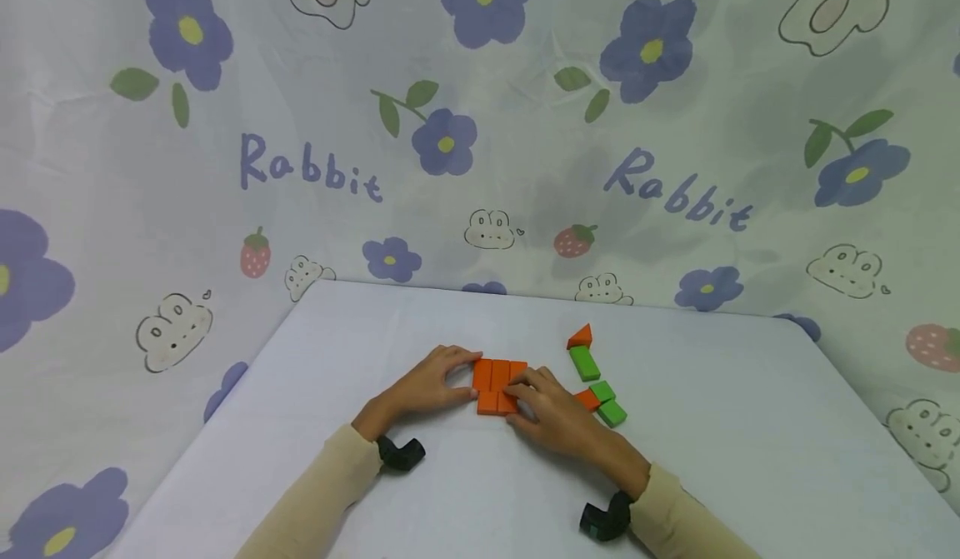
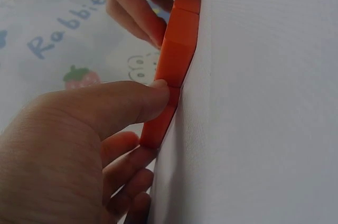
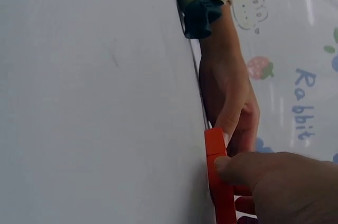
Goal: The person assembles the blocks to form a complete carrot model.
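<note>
Several flat orange blocks (image 1: 500,374) lie side by side on the white table, in two rows that form one patch. At the patch's left edge, my left hand (image 1: 423,386) touches it with the index fingertip at the upper corner and the thumb lower down. My right hand (image 1: 558,416) pinches the lower right orange block (image 1: 505,403), its thumb at the near edge and a finger on top. In the left wrist view the left thumb (image 2: 142,102) rests against the row's side. The right thumb (image 3: 237,168) presses the blocks' near side in the right wrist view.
Right of the patch lie an orange triangular block (image 1: 581,338), a green oblong block (image 1: 585,363), two smaller green blocks (image 1: 612,413) and an orange piece (image 1: 587,401) partly behind the right hand. A patterned curtain (image 1: 480,192) hangs behind the table (image 1: 360,326).
</note>
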`<state>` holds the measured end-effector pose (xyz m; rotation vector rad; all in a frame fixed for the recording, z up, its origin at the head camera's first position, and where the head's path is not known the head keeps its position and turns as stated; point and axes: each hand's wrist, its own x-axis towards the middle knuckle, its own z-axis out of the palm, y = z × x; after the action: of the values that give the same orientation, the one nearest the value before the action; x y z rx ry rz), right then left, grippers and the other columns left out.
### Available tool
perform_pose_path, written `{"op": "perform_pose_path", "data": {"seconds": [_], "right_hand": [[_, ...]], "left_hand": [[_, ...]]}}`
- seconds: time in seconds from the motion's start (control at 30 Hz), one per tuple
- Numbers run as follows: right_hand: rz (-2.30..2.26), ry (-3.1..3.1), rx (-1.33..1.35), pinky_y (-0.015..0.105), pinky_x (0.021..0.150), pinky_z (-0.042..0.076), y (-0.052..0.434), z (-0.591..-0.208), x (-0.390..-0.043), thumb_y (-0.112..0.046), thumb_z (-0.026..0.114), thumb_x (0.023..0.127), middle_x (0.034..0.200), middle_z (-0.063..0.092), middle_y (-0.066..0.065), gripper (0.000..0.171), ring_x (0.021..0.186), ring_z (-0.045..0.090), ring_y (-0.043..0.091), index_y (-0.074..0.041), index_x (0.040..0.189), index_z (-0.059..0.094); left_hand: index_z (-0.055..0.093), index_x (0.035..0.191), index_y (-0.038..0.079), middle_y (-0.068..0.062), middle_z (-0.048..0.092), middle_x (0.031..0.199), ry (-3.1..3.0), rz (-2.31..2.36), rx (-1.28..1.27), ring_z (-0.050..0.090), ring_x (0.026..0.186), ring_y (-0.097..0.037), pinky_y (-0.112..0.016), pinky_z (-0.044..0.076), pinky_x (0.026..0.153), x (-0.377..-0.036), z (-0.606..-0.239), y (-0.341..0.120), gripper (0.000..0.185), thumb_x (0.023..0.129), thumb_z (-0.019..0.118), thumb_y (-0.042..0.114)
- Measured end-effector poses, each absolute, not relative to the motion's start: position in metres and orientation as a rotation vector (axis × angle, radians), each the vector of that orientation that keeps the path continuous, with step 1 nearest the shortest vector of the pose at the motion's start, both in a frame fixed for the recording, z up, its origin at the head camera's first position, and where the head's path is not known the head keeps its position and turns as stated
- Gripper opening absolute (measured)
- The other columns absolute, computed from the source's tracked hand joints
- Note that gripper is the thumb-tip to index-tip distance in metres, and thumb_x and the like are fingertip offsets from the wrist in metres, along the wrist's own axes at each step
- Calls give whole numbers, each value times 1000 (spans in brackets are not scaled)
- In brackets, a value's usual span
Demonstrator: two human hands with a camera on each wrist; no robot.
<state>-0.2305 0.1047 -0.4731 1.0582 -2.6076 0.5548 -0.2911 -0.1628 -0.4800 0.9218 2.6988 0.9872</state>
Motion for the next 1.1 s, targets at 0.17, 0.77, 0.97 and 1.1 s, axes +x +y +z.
{"op": "perform_pose_path", "data": {"seconds": [0.17, 0.77, 0.97, 1.1], "right_hand": [[607, -2633, 1059, 30, 94, 55, 110, -461, -227, -25, 78, 88, 119, 59, -2, 33, 113, 51, 15, -13, 118, 72], [554, -2857, 997, 40, 92, 56, 214, -444, -223, -11, 76, 88, 117, 66, 0, 34, 110, 61, 21, -13, 121, 70], [433, -2764, 1047, 32, 86, 55, 210, -454, -227, -11, 81, 83, 113, 63, -1, 42, 101, 53, 15, -13, 124, 70], [371, -2734, 1018, 33, 84, 52, 207, -456, -229, -8, 82, 81, 111, 63, -1, 38, 98, 52, 15, -12, 118, 73]], "left_hand": [[49, 149, 21, -3, 52, 147, 2706, 969, 907, 44, 135, -25, -54, 39, 113, -291, -481, -163, 67, 90, 70, 44], [50, 148, 20, -1, 52, 146, 2736, 911, 888, 44, 136, -23, -49, 39, 115, -292, -479, -162, 65, 90, 71, 41], [50, 148, 19, -2, 52, 146, 2728, 925, 901, 44, 136, -24, -49, 38, 115, -293, -479, -162, 65, 90, 71, 41], [50, 148, 19, -3, 53, 146, 2729, 933, 913, 44, 136, -24, -50, 39, 114, -293, -479, -162, 65, 90, 71, 41]]}}
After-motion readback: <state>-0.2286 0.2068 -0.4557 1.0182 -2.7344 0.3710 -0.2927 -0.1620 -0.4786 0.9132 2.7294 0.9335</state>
